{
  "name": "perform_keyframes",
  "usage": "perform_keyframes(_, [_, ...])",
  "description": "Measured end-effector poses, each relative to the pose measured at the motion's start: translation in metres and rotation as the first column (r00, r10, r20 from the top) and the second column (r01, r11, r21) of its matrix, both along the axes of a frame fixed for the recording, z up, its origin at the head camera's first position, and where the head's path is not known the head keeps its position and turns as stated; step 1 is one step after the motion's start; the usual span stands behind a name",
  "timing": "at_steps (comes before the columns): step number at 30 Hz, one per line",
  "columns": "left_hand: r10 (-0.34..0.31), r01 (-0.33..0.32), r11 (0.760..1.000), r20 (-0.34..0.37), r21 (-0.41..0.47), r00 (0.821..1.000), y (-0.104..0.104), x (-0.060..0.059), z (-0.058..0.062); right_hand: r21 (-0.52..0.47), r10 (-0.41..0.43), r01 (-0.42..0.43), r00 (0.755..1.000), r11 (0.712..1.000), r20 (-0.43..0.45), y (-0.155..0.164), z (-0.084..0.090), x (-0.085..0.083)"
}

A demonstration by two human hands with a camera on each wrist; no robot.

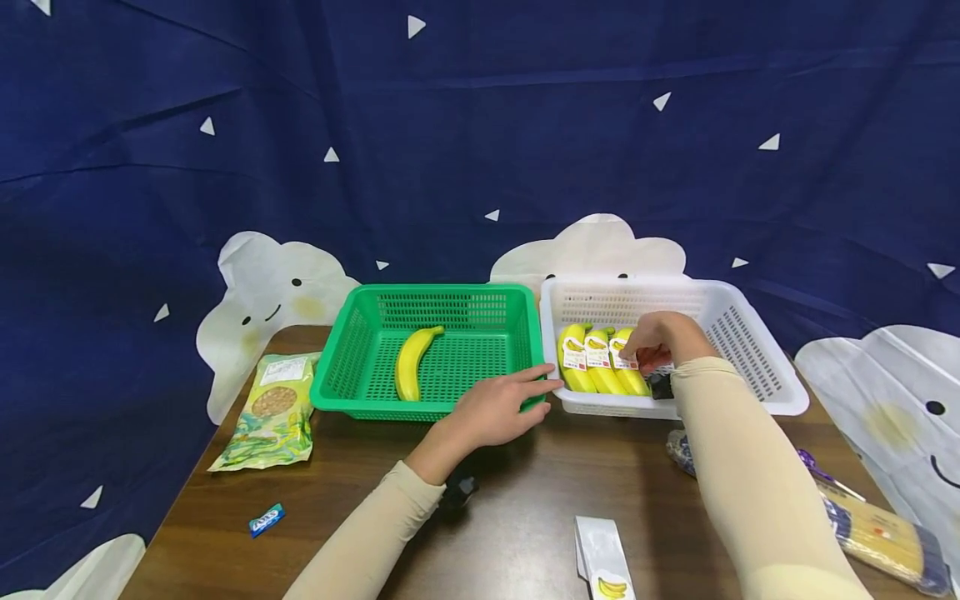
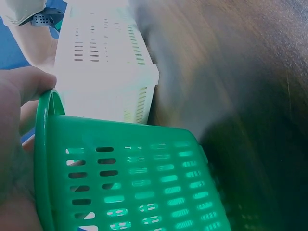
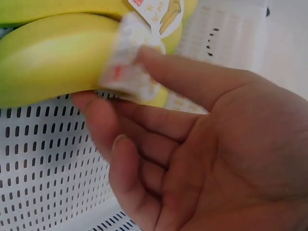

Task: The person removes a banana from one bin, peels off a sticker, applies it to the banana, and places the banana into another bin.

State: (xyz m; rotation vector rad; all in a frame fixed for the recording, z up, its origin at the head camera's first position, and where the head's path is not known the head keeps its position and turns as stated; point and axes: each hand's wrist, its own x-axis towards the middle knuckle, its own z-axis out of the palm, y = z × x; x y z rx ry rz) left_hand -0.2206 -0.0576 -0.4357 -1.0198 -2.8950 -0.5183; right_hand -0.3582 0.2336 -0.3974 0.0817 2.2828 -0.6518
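Centrally in the head view, two baskets sit side by side on a wooden table point(image 1: 525, 500): a green basket point(image 1: 517, 300) holding one loose banana point(image 1: 412, 360), and to its right a white basket point(image 1: 757, 367) with three labelled bananas point(image 1: 600, 371) lying at its left end. The left hand point(image 1: 498, 407) rests with fingers fairly straight on the green basket's lower right corner. The right hand point(image 1: 663, 337) reaches into the white basket, fingers curled at the rightmost banana of the three. A snack bag point(image 1: 273, 408) lies at the lower left, a pasta packet point(image 1: 877, 525) at the lower right.

From the left wrist, the green basket's rim point(image 2: 45, 144) runs under the hand along the left edge of the frame, a fingertip touching it; the white basket's wall point(image 2: 106, 72) stands just behind.

At the right wrist, thumb and fingers point(image 3: 101, 120) close around a banana point(image 3: 53, 57) at its paper label point(image 3: 127, 77), the grip narrow and wrapped from below.

Judging by this, a clean lift wants the fingers on the fruit's body rather than the loose label, which could tear, and the left hand steadying the green basket.
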Motion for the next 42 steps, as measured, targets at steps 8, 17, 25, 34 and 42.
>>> perform_keyframes(8, [-0.002,0.002,1.000,-0.002,-0.004,1.000,0.004,0.001,0.000,0.014,-0.046,0.046,0.999,0.999,0.025,0.004,-0.003,-0.002])
perform_keyframes(17, [-0.003,0.003,1.000,-0.034,-0.004,0.999,0.010,0.001,-0.002,0.093,-0.033,0.043,0.993,0.995,-0.110,0.012,0.010,-0.001])
perform_keyframes(25, [-0.009,0.010,1.000,-0.027,0.012,1.000,0.010,0.002,-0.003,0.235,0.183,-0.097,0.909,0.967,-0.376,-0.011,0.055,0.018])
perform_keyframes(34, [0.140,-0.134,0.987,-0.060,0.087,0.988,0.007,0.006,-0.004,0.094,0.255,-0.252,0.744,0.963,-0.618,-0.051,0.043,0.067])
perform_keyframes(42, [0.200,-0.177,0.966,-0.110,0.186,0.974,0.003,0.007,-0.007,-0.003,0.191,-0.293,0.631,0.956,-0.752,-0.083,-0.001,0.104])
